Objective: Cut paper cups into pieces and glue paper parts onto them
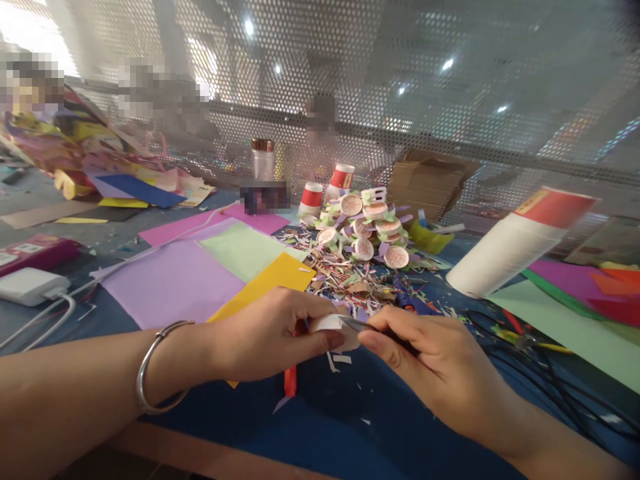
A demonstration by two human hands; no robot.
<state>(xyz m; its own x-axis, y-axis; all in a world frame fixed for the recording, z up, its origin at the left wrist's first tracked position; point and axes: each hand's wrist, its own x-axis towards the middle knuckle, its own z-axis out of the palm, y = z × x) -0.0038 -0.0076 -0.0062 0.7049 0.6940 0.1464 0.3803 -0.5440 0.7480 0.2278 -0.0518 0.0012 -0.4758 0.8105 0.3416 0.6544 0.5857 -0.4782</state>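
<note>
My left hand [280, 333], with a silver bangle at its wrist, pinches a small white paper cup [327, 324] between thumb and fingers. My right hand [430, 360] is closed around a slim craft knife [356, 325]; most of its handle is hidden in the fingers. Its grey metal tip touches the cup's edge. Narrow white paper strips [342, 359] lie just beneath the cup. Under my left hand, a red plastic object [291, 381] shows in part, its kind unclear.
Decorated cup pieces [364, 230] are heaped beyond my hands, above paper scraps [345, 280]. Coloured sheets [175, 280] lie left. A tall stack of paper cups [520, 243] leans at right, near black cables [540, 380]. A perforated metal screen [380, 87] stands behind the table.
</note>
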